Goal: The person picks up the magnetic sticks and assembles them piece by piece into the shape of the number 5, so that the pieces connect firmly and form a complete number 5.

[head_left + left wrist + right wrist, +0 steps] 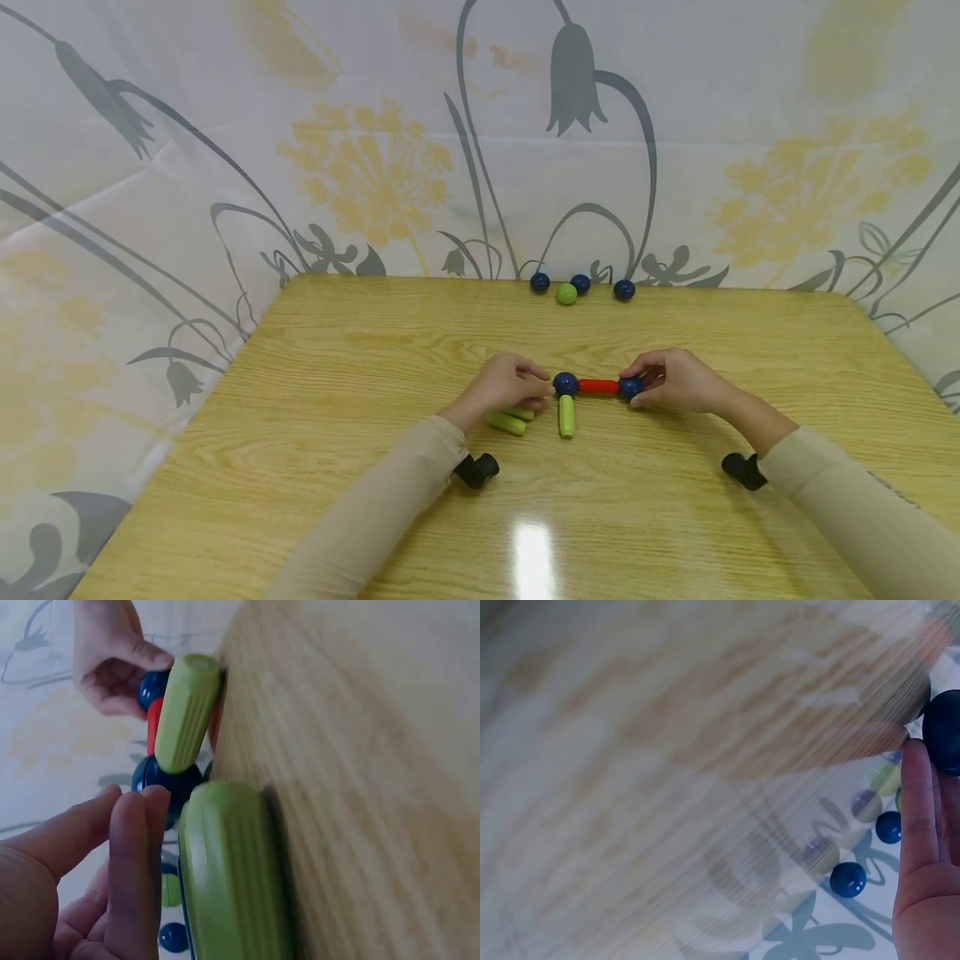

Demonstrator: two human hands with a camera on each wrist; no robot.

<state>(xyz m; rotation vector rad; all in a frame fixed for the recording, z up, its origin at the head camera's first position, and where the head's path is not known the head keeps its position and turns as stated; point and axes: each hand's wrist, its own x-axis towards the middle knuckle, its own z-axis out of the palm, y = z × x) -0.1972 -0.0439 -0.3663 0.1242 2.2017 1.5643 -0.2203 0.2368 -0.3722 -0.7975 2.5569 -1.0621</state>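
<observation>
A blue ball (565,383), a red rod (598,387) and a second blue ball (631,387) lie joined in a row on the table. From the left ball a light green rod (566,417) extends toward the person. My right hand (678,381) pinches the right-hand ball between thumb and fingers. The left hand (510,385) has its fingertips right at the left ball, its fingers fairly straight; in the left wrist view the thumb and forefinger tips (154,796) come together just in front of that ball (176,784). Loose green rods (507,422) lie under the left hand, partly hidden by it.
At the table's (337,350) far edge stand three blue balls (624,290) and a green ball (566,293). A flower-patterned cloth (360,167) hangs behind the table and along its left side. Black wrist devices (477,471) sit at both sleeve cuffs.
</observation>
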